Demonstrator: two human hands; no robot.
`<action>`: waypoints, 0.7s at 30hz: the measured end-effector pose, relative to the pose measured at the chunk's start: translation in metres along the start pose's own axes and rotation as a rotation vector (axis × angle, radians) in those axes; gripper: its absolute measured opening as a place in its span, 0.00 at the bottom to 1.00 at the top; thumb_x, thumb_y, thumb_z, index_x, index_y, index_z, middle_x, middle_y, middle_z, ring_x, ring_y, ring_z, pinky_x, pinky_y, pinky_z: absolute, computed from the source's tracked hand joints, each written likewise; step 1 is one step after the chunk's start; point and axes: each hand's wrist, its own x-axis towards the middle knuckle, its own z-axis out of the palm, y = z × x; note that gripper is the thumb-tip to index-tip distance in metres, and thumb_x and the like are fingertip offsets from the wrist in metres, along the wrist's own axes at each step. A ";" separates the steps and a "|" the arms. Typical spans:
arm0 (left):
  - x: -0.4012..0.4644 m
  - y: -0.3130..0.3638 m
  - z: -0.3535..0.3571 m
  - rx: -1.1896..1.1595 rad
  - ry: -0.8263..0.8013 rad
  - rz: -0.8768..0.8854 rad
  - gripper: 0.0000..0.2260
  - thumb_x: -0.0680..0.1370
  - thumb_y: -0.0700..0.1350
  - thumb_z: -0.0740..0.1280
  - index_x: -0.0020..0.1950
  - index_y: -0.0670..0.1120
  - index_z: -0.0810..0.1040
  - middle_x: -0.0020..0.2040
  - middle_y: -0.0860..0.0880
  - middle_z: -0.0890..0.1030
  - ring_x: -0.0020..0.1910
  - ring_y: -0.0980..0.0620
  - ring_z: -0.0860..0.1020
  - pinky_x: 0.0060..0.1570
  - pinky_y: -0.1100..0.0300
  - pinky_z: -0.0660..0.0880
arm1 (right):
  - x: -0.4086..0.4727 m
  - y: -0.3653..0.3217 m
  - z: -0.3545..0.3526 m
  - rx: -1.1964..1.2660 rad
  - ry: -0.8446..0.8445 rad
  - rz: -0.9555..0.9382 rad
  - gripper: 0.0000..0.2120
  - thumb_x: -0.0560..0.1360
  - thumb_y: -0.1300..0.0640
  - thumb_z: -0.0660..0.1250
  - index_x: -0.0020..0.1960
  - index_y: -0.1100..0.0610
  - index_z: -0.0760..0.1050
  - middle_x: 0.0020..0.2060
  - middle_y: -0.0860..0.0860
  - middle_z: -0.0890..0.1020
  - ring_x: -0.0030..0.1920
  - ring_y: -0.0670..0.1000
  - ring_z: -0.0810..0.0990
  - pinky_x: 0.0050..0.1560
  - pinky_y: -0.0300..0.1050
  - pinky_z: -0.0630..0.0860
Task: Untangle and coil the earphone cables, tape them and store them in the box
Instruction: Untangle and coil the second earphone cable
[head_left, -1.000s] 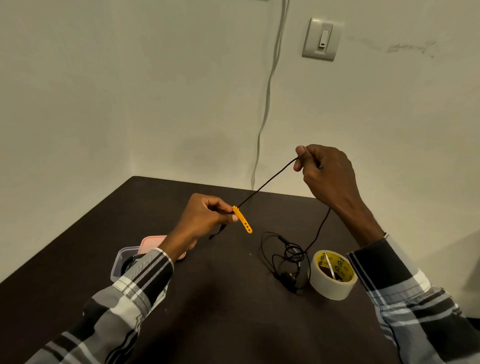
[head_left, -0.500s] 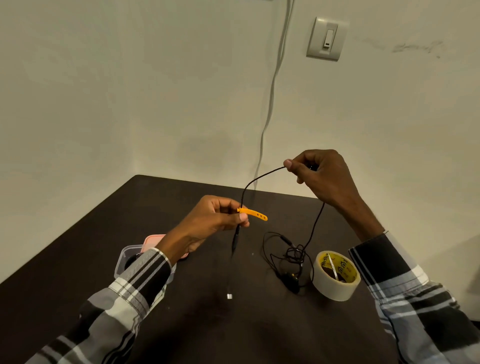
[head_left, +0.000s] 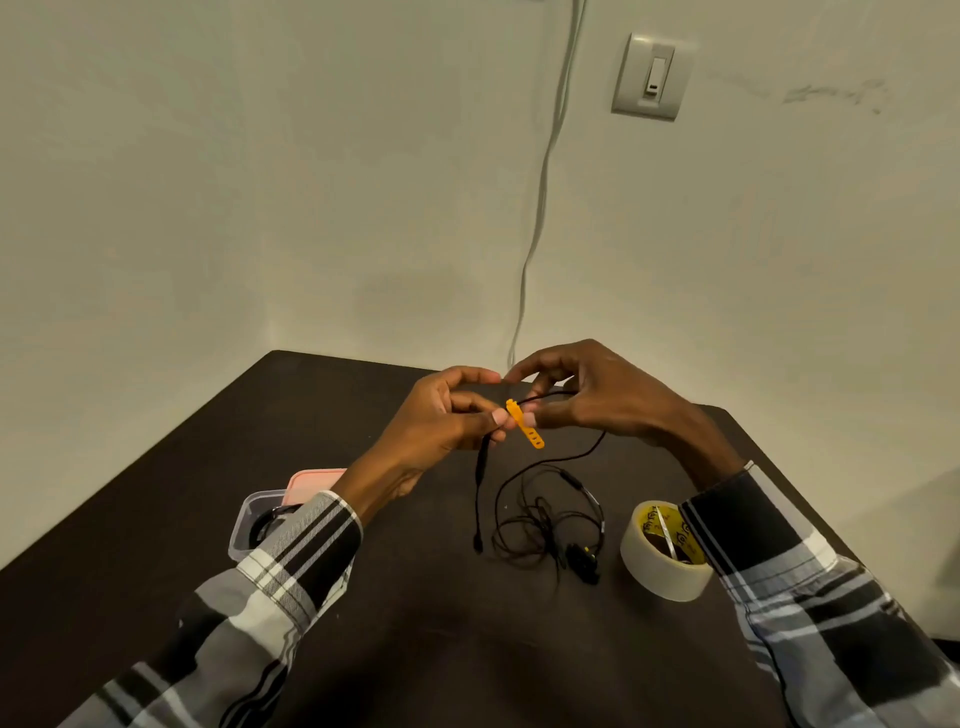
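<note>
Cable (head_left: 540, 470) is pinched above the table (head_left: 441, 623) at its orange tie (head_left: 525, 423) by the left hand (head_left: 441, 423) and gripped by the right hand (head_left: 597, 400); even loops should be laid before the tangle (head_left: 545, 525) is drawn in.

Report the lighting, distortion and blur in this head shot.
Head view: dim, warm light; the dark table swallows the black cable; wide-angle bending curves the wall cord and tilts the switch; both hands sharp, no motion blur; tape roll slightly glossy.
</note>
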 end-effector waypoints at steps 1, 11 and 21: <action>0.001 0.001 0.000 0.008 0.002 0.012 0.19 0.74 0.36 0.72 0.64 0.41 0.73 0.45 0.40 0.85 0.41 0.47 0.83 0.45 0.55 0.81 | 0.000 -0.002 0.001 0.001 -0.007 -0.012 0.16 0.70 0.53 0.78 0.56 0.49 0.83 0.39 0.46 0.85 0.45 0.44 0.84 0.56 0.43 0.78; 0.004 -0.003 0.000 -0.021 -0.021 0.062 0.12 0.77 0.34 0.68 0.57 0.42 0.70 0.44 0.41 0.86 0.39 0.49 0.83 0.46 0.54 0.82 | 0.002 0.004 -0.002 -0.114 0.108 -0.048 0.01 0.72 0.55 0.76 0.43 0.52 0.85 0.39 0.48 0.86 0.42 0.43 0.83 0.48 0.42 0.77; -0.005 -0.015 -0.026 0.063 0.029 -0.066 0.11 0.78 0.41 0.69 0.60 0.42 0.76 0.40 0.45 0.84 0.39 0.48 0.81 0.43 0.58 0.81 | -0.015 0.006 -0.058 -0.005 0.481 -0.020 0.02 0.72 0.58 0.76 0.42 0.54 0.84 0.37 0.48 0.85 0.35 0.38 0.79 0.43 0.40 0.73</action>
